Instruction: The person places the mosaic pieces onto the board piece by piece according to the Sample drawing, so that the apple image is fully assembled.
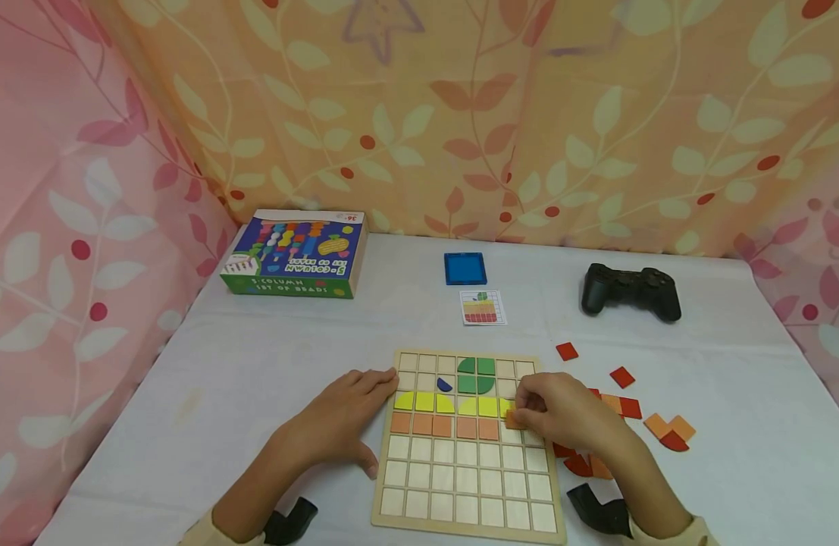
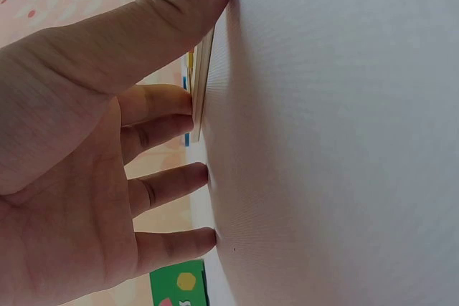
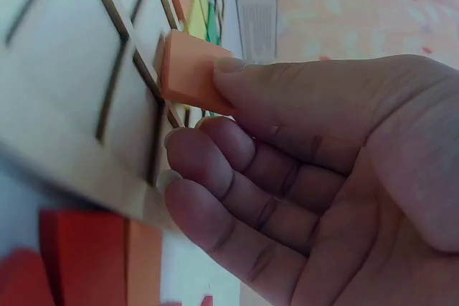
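Note:
A wooden grid board (image 1: pixel 456 481) lies on the table. My right hand (image 1: pixel 562 406) pinches an orange square tile (image 3: pixel 190 73) between thumb and fingers, close over the right part of the orange row. That row holds several orange tiles (image 1: pixel 422 424) to the left, under a row of yellow tiles (image 1: pixel 424 403). Farther up the board sit green pieces (image 1: pixel 486 367) and a small dark blue piece (image 1: pixel 444 385). My left hand (image 1: pixel 337 413) rests at the board's left edge, fingers spread, with the thumb by the rim; in the left wrist view some fingertips touch the white cloth.
Loose red and orange tiles (image 1: pixel 622 377) lie right of the board. Beyond it are a printed pattern card (image 1: pixel 483 308), a blue square tray (image 1: pixel 465 268) and a black game controller (image 1: pixel 630 292). A bead-set box (image 1: pixel 292 254) stands back left, before a patterned curtain (image 1: pixel 392 114).

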`<action>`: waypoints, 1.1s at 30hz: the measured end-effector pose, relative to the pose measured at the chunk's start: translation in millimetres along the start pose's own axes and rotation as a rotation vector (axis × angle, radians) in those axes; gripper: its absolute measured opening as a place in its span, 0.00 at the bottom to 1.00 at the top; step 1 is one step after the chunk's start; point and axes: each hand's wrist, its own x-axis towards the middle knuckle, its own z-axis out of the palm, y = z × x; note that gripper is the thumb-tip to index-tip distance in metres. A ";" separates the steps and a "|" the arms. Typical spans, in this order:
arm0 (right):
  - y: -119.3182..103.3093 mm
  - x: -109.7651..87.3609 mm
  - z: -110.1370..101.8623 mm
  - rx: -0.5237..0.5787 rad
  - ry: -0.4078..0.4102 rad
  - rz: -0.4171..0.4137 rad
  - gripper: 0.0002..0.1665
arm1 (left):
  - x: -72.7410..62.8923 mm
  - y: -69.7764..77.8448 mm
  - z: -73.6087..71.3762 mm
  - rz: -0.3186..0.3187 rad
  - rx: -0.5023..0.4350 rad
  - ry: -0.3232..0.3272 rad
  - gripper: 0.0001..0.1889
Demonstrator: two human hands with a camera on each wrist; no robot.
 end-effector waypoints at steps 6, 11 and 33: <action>-3.9 2.1 11.6 -0.055 -0.019 -0.050 0.13 | -0.7 -0.2 -1.3 0.014 -0.008 0.009 0.66; -8.4 3.3 18.9 -0.091 -0.004 -0.083 0.12 | 0.1 0.6 -2.2 0.010 -0.011 0.002 0.66; -52.6 2.6 57.2 -0.324 -0.083 -0.249 0.22 | -0.5 -0.8 -1.6 0.007 -0.025 0.001 0.65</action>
